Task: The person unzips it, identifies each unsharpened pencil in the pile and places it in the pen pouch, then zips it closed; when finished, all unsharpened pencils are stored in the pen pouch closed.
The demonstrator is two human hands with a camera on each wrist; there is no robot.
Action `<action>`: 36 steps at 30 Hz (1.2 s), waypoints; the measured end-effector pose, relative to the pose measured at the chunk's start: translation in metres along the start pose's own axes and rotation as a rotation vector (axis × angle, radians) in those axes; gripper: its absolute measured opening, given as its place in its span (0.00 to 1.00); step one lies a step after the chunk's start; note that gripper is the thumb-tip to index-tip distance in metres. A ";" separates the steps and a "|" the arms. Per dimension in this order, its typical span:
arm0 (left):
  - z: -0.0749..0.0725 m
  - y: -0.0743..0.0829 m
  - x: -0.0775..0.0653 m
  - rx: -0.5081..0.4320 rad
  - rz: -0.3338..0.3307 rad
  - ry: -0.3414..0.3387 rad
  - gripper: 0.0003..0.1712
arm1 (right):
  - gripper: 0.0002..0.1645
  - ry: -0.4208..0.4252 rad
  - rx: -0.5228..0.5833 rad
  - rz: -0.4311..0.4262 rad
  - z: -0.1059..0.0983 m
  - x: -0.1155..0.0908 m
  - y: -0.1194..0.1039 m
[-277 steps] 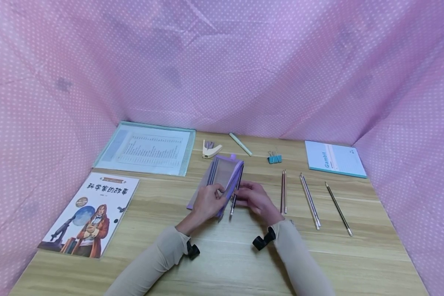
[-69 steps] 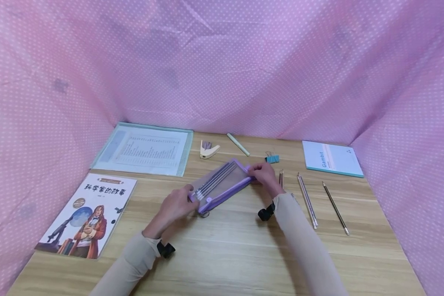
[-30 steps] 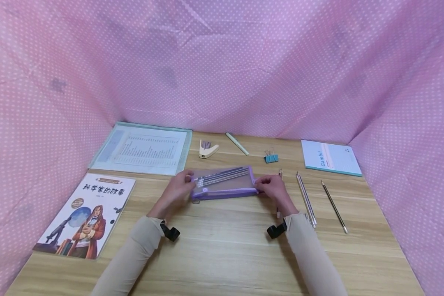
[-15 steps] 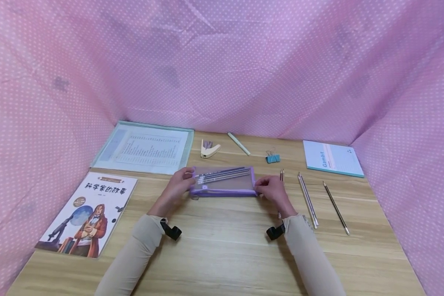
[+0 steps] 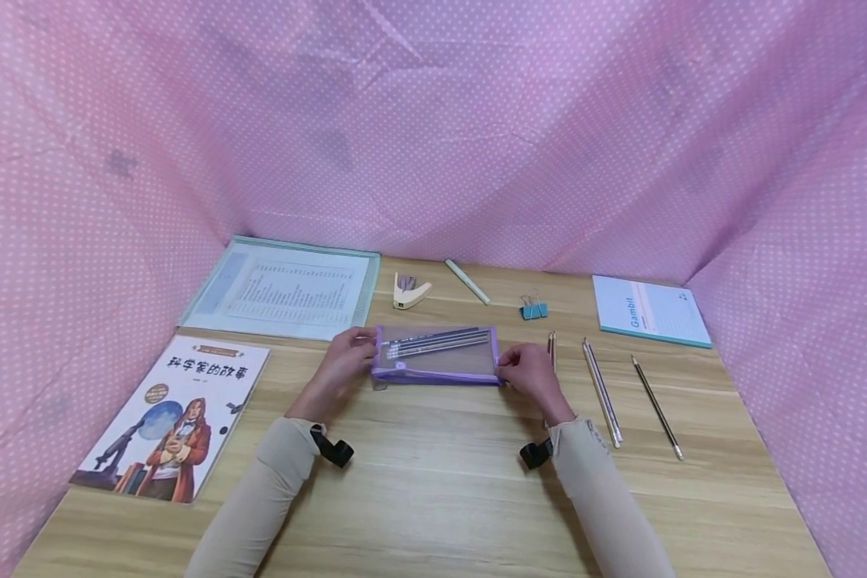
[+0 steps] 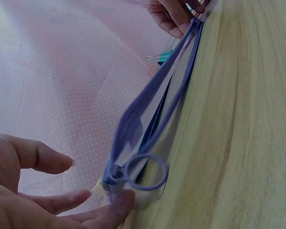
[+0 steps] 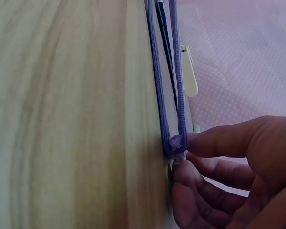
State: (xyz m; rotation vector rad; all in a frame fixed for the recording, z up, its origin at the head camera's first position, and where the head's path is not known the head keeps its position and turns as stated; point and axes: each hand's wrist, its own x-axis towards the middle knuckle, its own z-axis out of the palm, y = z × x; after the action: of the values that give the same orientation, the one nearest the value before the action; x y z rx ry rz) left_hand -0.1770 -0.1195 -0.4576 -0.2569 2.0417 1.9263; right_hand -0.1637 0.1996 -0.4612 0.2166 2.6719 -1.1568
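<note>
A see-through pencil pouch [image 5: 437, 355] with purple edging lies crosswise on the table in the head view. Several dark striped pencils [image 5: 433, 343] show inside it. Along its near edge the zipper gapes, and a ring pull [image 6: 147, 171] sits at the left end. My left hand [image 5: 343, 361] holds the pouch's left end between thumb and a finger, while the index finger stands apart in the left wrist view. At the other end, my right hand [image 5: 533, 373] pinches the pouch's corner. Two brown pencils [image 5: 552, 349] are partly hidden behind the right hand.
To the right lie two pale striped pencils [image 5: 602, 393], a dark pencil [image 5: 657, 407] and a blue notebook [image 5: 652, 311]. Behind the pouch are a cream stapler [image 5: 412, 293], a green pen [image 5: 467, 282] and a teal binder clip [image 5: 533, 309]. A document folder [image 5: 289, 287] and book [image 5: 177, 417] lie left.
Earlier, the right hand held a pencil at the slanted pouch's opening. The pouch has since turned crosswise with pencils inside, and each hand has moved to one end. The last half second shows little motion.
</note>
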 end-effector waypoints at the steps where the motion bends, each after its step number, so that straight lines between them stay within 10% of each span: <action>1: 0.000 0.000 0.000 -0.007 0.005 -0.002 0.28 | 0.07 -0.002 -0.006 0.000 0.000 0.000 0.000; 27: -0.008 -0.013 0.012 0.078 0.035 0.043 0.25 | 0.09 -0.002 -0.080 0.010 -0.006 -0.004 -0.006; 36: -0.008 -0.012 0.014 0.081 0.016 0.035 0.26 | 0.07 0.036 -0.100 -0.180 0.002 -0.030 -0.041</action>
State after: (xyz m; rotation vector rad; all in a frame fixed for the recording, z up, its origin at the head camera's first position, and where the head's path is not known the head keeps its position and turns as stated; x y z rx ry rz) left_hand -0.1868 -0.1274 -0.4740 -0.2579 2.1451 1.8551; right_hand -0.1436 0.1686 -0.4265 -0.0205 2.8200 -1.0731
